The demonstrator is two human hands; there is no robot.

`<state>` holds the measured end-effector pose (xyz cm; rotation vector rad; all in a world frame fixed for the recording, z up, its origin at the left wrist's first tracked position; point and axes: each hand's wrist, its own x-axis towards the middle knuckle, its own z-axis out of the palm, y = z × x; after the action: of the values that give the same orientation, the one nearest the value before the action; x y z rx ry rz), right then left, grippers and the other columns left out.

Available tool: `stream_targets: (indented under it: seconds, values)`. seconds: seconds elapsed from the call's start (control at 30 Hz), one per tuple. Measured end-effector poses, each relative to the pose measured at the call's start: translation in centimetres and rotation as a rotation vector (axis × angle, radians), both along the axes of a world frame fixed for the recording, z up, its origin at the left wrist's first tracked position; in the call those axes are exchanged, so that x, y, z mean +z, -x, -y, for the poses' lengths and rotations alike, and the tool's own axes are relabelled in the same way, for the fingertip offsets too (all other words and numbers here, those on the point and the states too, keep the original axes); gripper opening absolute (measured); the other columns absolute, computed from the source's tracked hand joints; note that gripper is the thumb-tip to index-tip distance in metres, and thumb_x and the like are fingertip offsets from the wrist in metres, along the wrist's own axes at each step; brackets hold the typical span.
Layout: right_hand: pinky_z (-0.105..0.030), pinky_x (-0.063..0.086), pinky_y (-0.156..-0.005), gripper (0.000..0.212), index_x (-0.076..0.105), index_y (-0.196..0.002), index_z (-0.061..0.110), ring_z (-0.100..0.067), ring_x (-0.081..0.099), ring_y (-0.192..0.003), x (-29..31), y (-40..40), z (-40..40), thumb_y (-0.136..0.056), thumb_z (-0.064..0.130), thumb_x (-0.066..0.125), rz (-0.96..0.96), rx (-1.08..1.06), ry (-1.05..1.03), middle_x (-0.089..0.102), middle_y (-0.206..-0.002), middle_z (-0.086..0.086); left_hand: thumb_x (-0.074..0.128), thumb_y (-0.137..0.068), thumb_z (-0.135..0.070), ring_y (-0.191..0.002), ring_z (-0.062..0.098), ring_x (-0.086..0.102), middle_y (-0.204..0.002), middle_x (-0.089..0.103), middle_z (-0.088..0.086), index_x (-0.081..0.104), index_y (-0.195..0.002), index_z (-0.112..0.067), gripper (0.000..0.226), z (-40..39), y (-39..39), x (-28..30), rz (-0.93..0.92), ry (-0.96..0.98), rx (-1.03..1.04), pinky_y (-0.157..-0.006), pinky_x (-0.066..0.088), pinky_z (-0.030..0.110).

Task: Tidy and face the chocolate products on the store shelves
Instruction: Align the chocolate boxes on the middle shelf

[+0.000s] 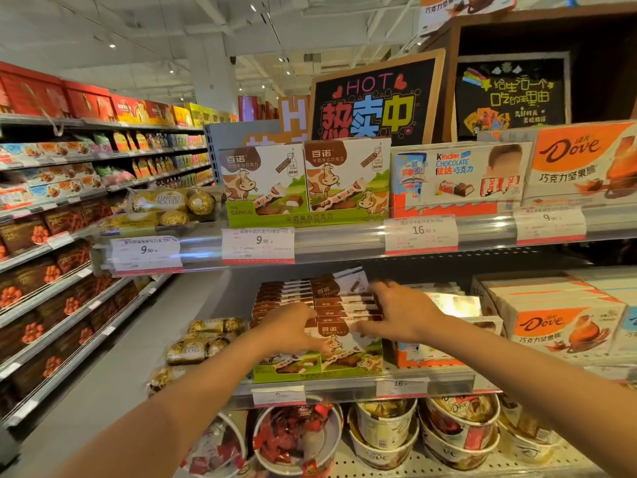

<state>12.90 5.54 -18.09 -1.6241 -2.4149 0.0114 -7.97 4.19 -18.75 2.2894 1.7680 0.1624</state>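
On the middle shelf, right in front of both hands, sits the cow chocolate box, its long side running left to right. The left hand touches its left edge and the right hand its right top, about equally near. Fingers look loosely spread, maybe gripping; too blurry to tell.

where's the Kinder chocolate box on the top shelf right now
In the head view, the white and orange Kinder chocolate box stands right of centre, between the cow-printed Bainuo boxes and the orange Dove box.

brown-white cow-print boxes, orange dove boxes.
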Motion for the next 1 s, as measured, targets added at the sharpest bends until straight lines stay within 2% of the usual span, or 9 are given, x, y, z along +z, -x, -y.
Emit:
stream_targets:
  seconds: [0.13,0.3,0.43,0.53,0.63,0.73,0.83,0.9,1.0]
  values:
    - [-0.032,0.049,-0.089,0.07,0.039,-0.13,0.018,-0.021,0.056,-0.11,0.1,-0.1,-0.6,-0.074,0.039,0.076,-0.079,0.007,0.272,0.058,-0.123,-0.002,0.07,-0.077,-0.048,-0.119,0.019,0.05,-0.133,0.053,-0.001,0.049,-0.132,-0.017,0.067,0.1,0.0,0.2,0.036,0.022,0.03,-0.096,0.043,0.031]
    - [-0.031,0.049,-0.092,0.064,0.048,-0.128,0.015,-0.021,0.057,-0.113,0.2,0.0,-1.1,-0.072,0.023,0.079,-0.186,0.026,0.227,0.059,-0.124,-0.003,0.078,-0.072,-0.037,-0.116,0.017,0.049,-0.13,0.05,-0.003,0.043,-0.125,-0.026,0.065,-0.2,0.2,-0.1,0.165,0.038,0.048,-0.095,0.044,0.035]
    - [-0.035,0.044,-0.098,0.084,0.037,-0.138,0.024,-0.021,0.048,-0.124,1.0,-0.2,-1.2,-0.068,0.046,0.078,-0.085,0.082,0.093,0.049,-0.138,0.001,0.083,-0.066,-0.034,-0.099,0.014,0.05,-0.108,0.052,-0.006,0.044,-0.101,-0.026,0.053,-0.6,0.8,-0.3,0.198,-0.034,0.012,-0.077,0.045,0.029]
    - [-0.039,0.032,-0.11,0.084,0.019,-0.147,0.025,-0.025,0.03,-0.138,1.6,0.8,-2.1,-0.08,0.06,0.058,-0.155,0.185,0.068,0.028,-0.152,-0.001,0.084,-0.062,-0.037,-0.093,0.011,0.05,-0.098,0.051,-0.01,0.046,-0.101,-0.026,0.056,-0.2,1.0,0.0,0.118,-0.124,-0.054,-0.068,0.041,0.021]
    - [-0.037,0.024,-0.112,0.065,0.004,-0.15,0.022,-0.028,0.024,-0.141,1.6,2.5,-3.4,-0.098,0.045,0.035,-0.093,0.12,0.145,0.022,-0.155,-0.008,0.079,-0.062,-0.051,-0.107,0.015,0.049,-0.112,0.051,-0.007,0.044,-0.114,-0.025,0.068,0.2,1.0,0.0,-0.082,-0.276,-0.079,-0.084,0.041,0.026]
    - [-0.036,0.027,-0.11,0.058,0.017,-0.148,0.021,-0.029,0.029,-0.138,1.7,3.7,-4.1,-0.098,0.032,0.043,-0.039,0.053,0.138,0.028,-0.152,-0.008,0.072,-0.058,-0.067,-0.134,0.024,0.024,-0.144,0.028,0.003,0.023,-0.139,-0.023,0.105,0.1,1.5,-0.8,-0.22,-0.337,-0.011,-0.111,0.022,0.04]
    - [-0.028,0.039,-0.092,0.043,0.04,-0.136,0.017,-0.023,0.048,-0.119,1.7,4.0,-4.5,-0.095,0.024,0.05,-0.07,0.086,0.158,0.046,-0.138,-0.009,0.07,-0.055,-0.073,-0.14,0.025,0.012,-0.152,0.013,0.003,0.007,-0.147,-0.024,0.122,-0.1,1.9,-1.2,-0.189,-0.233,0.039,-0.115,0.013,0.044]
    - [-0.025,0.036,-0.082,0.037,0.043,-0.132,0.015,-0.02,0.05,-0.108,2.0,3.7,-4.5,-0.096,0.022,0.048,-0.071,0.138,0.243,0.05,-0.131,-0.01,0.068,-0.057,-0.074,-0.141,0.023,0.014,-0.154,0.016,0.001,0.003,-0.148,-0.025,0.123,-0.2,1.9,-1.0,-0.194,-0.184,0.011,-0.115,0.014,0.043]
    - [-0.028,0.037,-0.089,0.037,0.038,-0.133,0.015,-0.021,0.047,-0.114,2.8,2.7,-4.6,-0.098,0.025,0.045,-0.166,0.178,0.34,0.046,-0.134,-0.01,0.067,-0.062,-0.071,-0.144,0.021,0.01,-0.157,0.011,0.002,-0.018,-0.147,-0.024,0.129,-0.2,1.6,-0.9,-0.189,-0.13,-0.023,-0.117,0.008,0.044]
